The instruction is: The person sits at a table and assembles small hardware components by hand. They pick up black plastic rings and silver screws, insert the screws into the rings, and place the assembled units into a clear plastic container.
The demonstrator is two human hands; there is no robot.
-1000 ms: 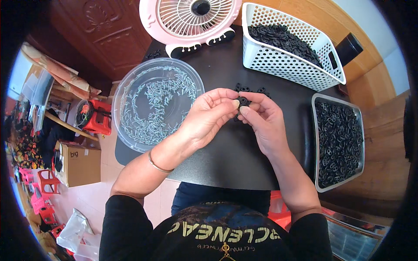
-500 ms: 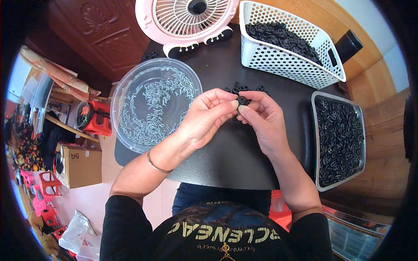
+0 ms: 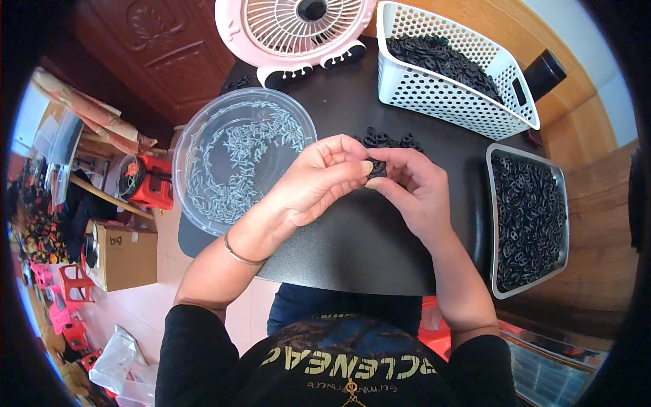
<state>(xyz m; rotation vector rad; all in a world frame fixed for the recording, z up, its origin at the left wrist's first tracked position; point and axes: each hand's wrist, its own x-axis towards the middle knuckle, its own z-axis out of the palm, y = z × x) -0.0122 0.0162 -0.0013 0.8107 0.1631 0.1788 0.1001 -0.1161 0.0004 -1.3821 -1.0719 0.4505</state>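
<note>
Between the fingertips of both hands is a small black plastic part point(image 3: 377, 168), held above the dark table. My left hand point(image 3: 330, 178) pinches it from the left, thumb against its edge. From the right, my right hand point(image 3: 413, 186) grips the same part between thumb and forefinger. Fingers cover much of it, so its full shape cannot be made out. Just beyond my fingertips lies a small pile of black parts with holes point(image 3: 390, 139). To the left of my left hand stands a round clear tub point(image 3: 178, 159) of small silvery screw-like pins.
A white perforated basket point(image 3: 434, 108) of black parts stands at the far right. Nearer, a metal-rimmed tray point(image 3: 494, 224) holds many more. The pink fan point(image 3: 230, 34) sits at the back. Dark tabletop point(image 3: 339, 251) shows between my forearms.
Both hands stay together at nearly the same spot. The black part has turned in my fingertips, and my right fingers have shifted around it. The view has moved slightly.
</note>
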